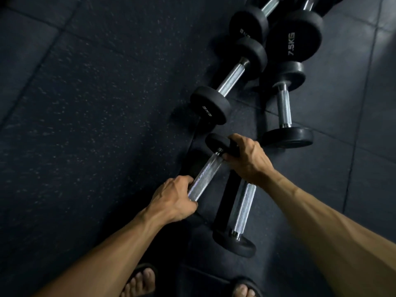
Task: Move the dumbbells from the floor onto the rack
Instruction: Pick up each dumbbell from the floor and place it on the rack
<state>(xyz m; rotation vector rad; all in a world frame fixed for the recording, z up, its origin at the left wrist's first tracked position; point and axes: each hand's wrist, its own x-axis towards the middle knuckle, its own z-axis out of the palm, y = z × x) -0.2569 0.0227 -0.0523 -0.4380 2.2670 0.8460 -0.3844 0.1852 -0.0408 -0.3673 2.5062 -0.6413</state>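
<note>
Two sandalled feet (141,281) are cut off by the bottom edge, toes only partly seen. Just above them, a dumbbell (243,209) is laid on the dark rubber floor (85,125); its near black head and knurled chrome handle are seen, while its far end is hidden under the right forearm. Beside it, a second dumbbell (206,174) is gripped by both hands: the left hand (173,200) is closed around the lower end of the handle, so the near head is covered completely, and the right hand (246,159) is clamped over the far black head, fingers curled round its rim. Whether this one is lifted clear of the floor cannot be told. Further on, a 6KG dumbbell (229,82) is laid diagonally, its marking only faintly legible. To its right, a smaller dumbbell (285,103) is seen, no marking made out. Beyond, a head stamped 7.5KG (294,37) and another black head (248,24) are seen, their handles cut off by the top edge. No rack can be identified.
</note>
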